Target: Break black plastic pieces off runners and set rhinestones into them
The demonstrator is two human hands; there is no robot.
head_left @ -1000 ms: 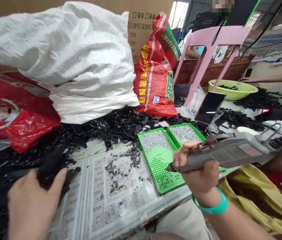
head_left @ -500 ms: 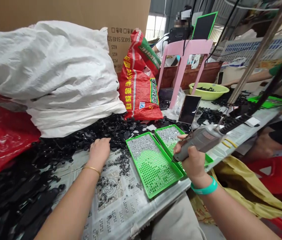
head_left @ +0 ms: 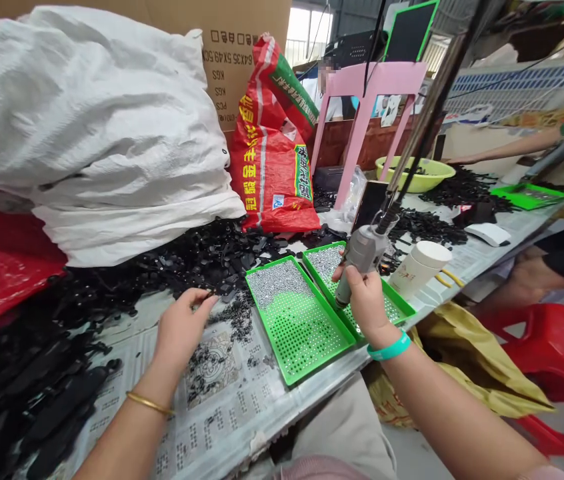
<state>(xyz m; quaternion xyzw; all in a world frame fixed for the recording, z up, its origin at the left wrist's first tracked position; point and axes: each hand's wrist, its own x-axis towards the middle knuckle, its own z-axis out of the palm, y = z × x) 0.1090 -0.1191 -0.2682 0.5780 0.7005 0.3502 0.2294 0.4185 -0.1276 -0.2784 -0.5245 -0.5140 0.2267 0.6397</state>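
Observation:
My right hand (head_left: 366, 293) is wrapped round a grey electric screwdriver (head_left: 362, 257), held over the right-hand green tray (head_left: 396, 293). The tool points downward, and a cable and rod rise from its top. My left hand (head_left: 185, 323) pinches a small black part (head_left: 211, 293) at the edge of the heap of black plastic parts (head_left: 172, 260). Tiny black pieces (head_left: 245, 320) lie scattered just right of that hand. Between my hands sits the left-hand green tray (head_left: 287, 373), its holed plate carrying silver screws (head_left: 282, 283) massed at the far end.
Behind the heap stand a white sack (head_left: 112, 147) and a red bag (head_left: 275, 160). Right of the trays are a white jar (head_left: 422, 267), a phone (head_left: 369, 203) and a yellow bowl (head_left: 419, 177). A co-worker's arm (head_left: 512, 147) reaches in at the right.
My right hand has swung the screwdriver from a sideways tilt to nearly upright, over the right tray. My left hand has drawn back slightly from the heap, thumb and finger now pinched.

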